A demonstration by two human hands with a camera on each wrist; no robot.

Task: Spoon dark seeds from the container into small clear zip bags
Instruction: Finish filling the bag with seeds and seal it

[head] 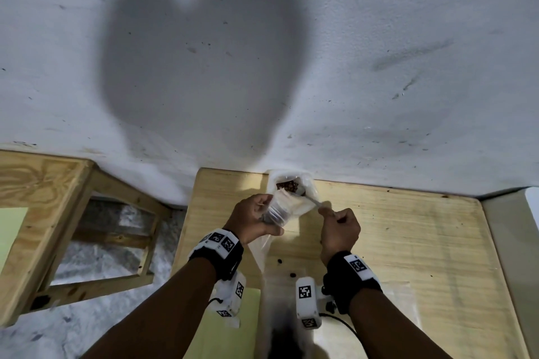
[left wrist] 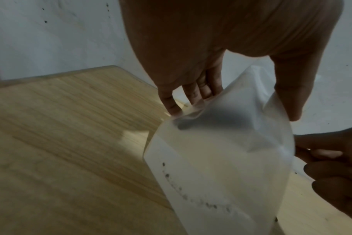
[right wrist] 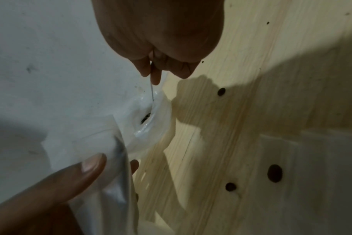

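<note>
A white plastic container of dark seeds stands at the table's far edge against the wall. My left hand holds a small clear zip bag just in front of it, fingers and thumb pinching the bag's mouth. In the left wrist view the zip bag hangs below my left hand, with a few dark specks at its bottom. My right hand pinches the handle of a metal spoon. In the right wrist view the spoon reaches down into the container, among the seeds.
The wooden table has loose seeds scattered on it near my right wrist. Flat clear bags lie on the table to the right. A wooden frame stands to the left, below table height. The white wall rises right behind the container.
</note>
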